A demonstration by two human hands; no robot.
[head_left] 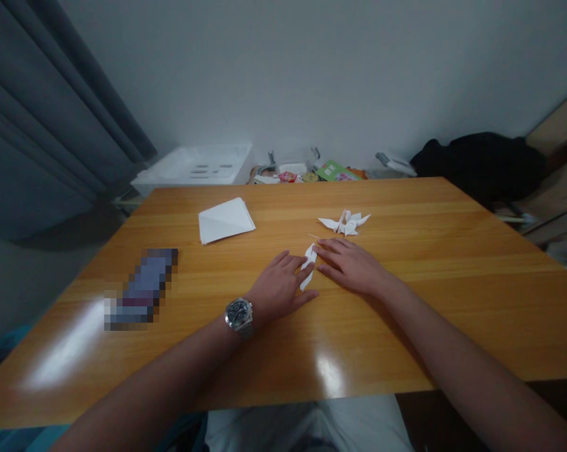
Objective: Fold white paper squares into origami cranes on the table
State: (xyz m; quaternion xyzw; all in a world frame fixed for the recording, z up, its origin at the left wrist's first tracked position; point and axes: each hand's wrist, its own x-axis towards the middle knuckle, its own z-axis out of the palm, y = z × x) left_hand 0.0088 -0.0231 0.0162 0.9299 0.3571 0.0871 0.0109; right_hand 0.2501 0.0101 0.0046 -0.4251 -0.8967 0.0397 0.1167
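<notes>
A small piece of folded white paper (308, 266) lies on the wooden table (453, 263) between my two hands. My left hand (279, 287), with a metal watch on its wrist, rests flat with fingers stretched out, touching the paper's left side. From the right, my right hand (350, 264) presses flat on the paper with its fingers extended. Just beyond them sits a finished folded paper figure (345, 222) with pointed wings. A stack of white paper sheets (225, 220) lies further left on the table.
A blurred dark rectangular object (140, 288) lies on the table's left part. Behind the table stand a white plastic bin (196, 166), small colourful clutter (311, 172) and a dark garment (476, 160). A grey curtain (38, 113) hangs at the left.
</notes>
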